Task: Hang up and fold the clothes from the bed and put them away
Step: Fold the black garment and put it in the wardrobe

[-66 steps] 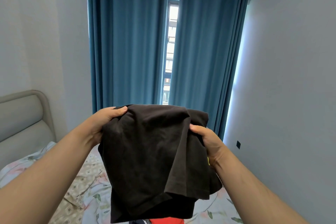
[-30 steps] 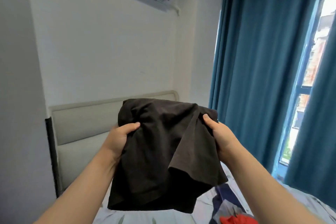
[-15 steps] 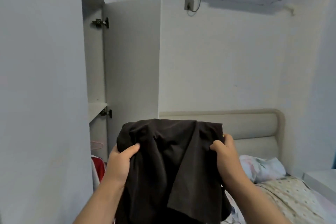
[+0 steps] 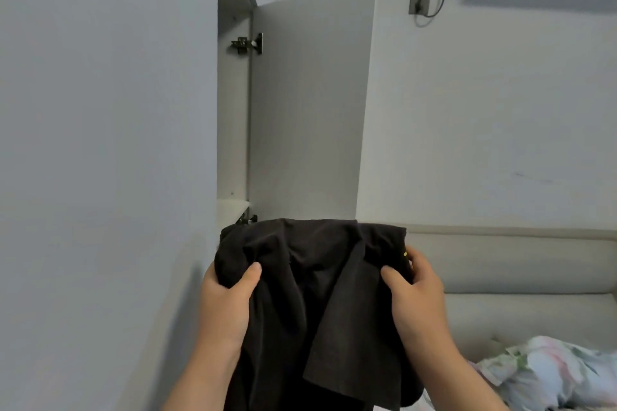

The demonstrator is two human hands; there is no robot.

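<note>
From the head view, your left hand (image 4: 227, 300) and right hand (image 4: 415, 297) each clamp a top corner of the dark garment (image 4: 317, 304), thumbs in front, so the loose fold hangs without opening. You hold it chest-high, facing the open wardrobe door (image 4: 310, 100) with a shelf (image 4: 230, 208) just beyond, probably ready to stow it. The bed's headboard (image 4: 517, 264) sits right.

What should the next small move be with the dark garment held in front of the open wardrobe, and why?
Probably carry the dark garment forward onto the wardrobe shelf: both the left hand and right hand grip it folded, and the wardrobe door stands open.
</note>
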